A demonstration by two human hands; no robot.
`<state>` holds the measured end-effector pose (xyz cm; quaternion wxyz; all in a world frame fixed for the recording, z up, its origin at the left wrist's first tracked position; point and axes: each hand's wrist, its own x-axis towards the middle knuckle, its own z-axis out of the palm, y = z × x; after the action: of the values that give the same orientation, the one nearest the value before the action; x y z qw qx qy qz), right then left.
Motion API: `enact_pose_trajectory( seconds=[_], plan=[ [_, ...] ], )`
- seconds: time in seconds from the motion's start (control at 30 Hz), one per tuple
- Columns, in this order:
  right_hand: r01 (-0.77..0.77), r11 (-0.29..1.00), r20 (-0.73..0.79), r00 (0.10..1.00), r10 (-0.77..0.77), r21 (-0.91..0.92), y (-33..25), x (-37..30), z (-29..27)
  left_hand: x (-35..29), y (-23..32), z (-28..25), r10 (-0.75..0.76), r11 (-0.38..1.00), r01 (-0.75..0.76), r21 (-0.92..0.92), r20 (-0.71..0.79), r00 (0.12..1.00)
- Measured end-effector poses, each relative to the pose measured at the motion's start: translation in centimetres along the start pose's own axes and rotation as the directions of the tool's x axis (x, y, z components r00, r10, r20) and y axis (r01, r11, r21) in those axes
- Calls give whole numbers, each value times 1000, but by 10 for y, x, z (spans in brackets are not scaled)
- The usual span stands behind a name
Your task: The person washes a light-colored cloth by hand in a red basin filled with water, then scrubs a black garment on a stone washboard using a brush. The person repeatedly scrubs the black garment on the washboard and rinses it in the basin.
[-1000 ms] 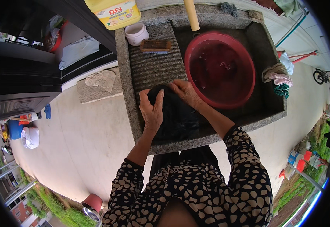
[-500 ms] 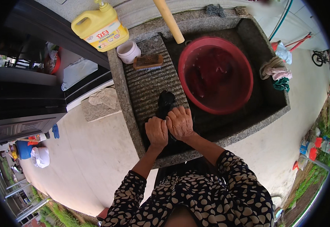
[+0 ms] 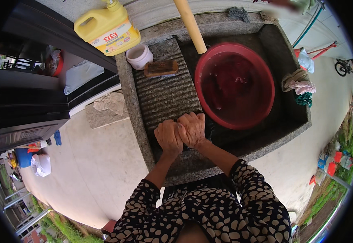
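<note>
My left hand (image 3: 168, 137) and my right hand (image 3: 192, 128) are pressed side by side, fingers curled, at the near end of a ribbed stone washboard (image 3: 164, 95). Both grip a wet dark cloth (image 3: 210, 130) that is almost wholly hidden beneath them; only a dark edge shows to the right of my right hand. Just right of my hands a red basin (image 3: 198, 83) holding dark water sits in the stone sink (image 3: 296, 121). A wooden scrubbing brush (image 3: 161, 68) lies at the far end of the washboard.
A white cup (image 3: 139, 56) and a yellow detergent jug (image 3: 107, 28) stand at the back left. A pale pole (image 3: 189, 24) leans over the basin. Bunched cloths (image 3: 300, 87) lie on the sink's right rim. Concrete floor (image 3: 91, 162) lies to the left.
My hands came together and bunched the dark cloth, which was spread out a second ago. They then slid it back toward me along the ribs, covering it.
</note>
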<state>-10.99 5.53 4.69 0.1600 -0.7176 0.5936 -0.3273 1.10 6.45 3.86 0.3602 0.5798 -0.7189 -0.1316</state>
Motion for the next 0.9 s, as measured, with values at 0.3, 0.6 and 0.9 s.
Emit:
enact_pose_trajectory(
  seconds=[0.3, 0.6, 0.9],
  plan=[
    [-234, 944, 108, 958, 264, -233, 16, 62, 19, 74, -17, 4, -389, 908, 290, 301, 358, 849],
    [-75, 976, 50, 995, 87, -207, 24, 71, 31, 66, -21, 28, -45, 953, 46, 300, -9, 999],
    [-36, 999, -17, 999, 35, -21, 10, 7, 6, 8, 18, 5, -149, 982, 160, 105, -107, 983]
  ],
)
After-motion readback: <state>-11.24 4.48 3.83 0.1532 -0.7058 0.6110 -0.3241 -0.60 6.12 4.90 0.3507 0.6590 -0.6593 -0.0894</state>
